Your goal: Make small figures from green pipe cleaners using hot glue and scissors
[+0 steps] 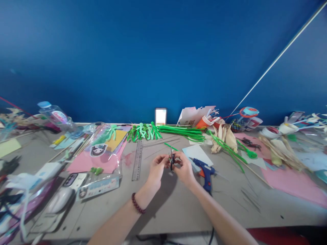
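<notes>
Both hands meet over the middle of the grey table. My left hand, with a dark red bead bracelet at the wrist, has its fingers bent against small dark-handled scissors. My right hand is closed on the same scissors from the other side. Their blades point up and away. A short green stem lies just beyond the fingertips; whether it touches them I cannot tell. Anything else small between the fingers is hidden.
A metal ruler lies left of the hands, a blue glue gun to the right. Behind are green pipe cleaners and curled green pieces. Pink paper, a bottle and a white mouse are farther left.
</notes>
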A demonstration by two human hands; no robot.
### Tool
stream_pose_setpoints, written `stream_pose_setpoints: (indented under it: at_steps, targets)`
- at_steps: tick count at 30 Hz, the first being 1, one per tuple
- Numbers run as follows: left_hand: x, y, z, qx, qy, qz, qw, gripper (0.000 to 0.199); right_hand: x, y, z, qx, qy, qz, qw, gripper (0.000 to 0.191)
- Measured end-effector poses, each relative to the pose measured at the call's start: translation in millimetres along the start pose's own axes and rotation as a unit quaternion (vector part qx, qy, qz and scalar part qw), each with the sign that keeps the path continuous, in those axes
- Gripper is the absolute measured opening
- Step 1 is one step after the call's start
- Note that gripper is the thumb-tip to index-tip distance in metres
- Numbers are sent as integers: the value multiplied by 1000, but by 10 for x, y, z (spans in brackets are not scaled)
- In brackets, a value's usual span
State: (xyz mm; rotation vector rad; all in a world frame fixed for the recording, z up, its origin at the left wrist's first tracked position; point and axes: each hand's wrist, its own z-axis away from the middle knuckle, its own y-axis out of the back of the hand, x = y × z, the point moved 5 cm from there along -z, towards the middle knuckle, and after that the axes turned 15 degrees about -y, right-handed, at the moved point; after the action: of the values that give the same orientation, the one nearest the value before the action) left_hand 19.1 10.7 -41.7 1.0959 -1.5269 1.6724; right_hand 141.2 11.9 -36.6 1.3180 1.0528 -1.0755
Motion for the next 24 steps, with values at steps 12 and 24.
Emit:
stream_pose_setpoints:
  at_steps: [12,24]
  targets:
    - [34,12,-67,-16,-19,-31,999,20,119,-47,-54,-31,-46,-80,995,21]
    - [293,40,-195,-21,-61,-63,996,23,164,-89,-88,-196,-195,-150,949,47]
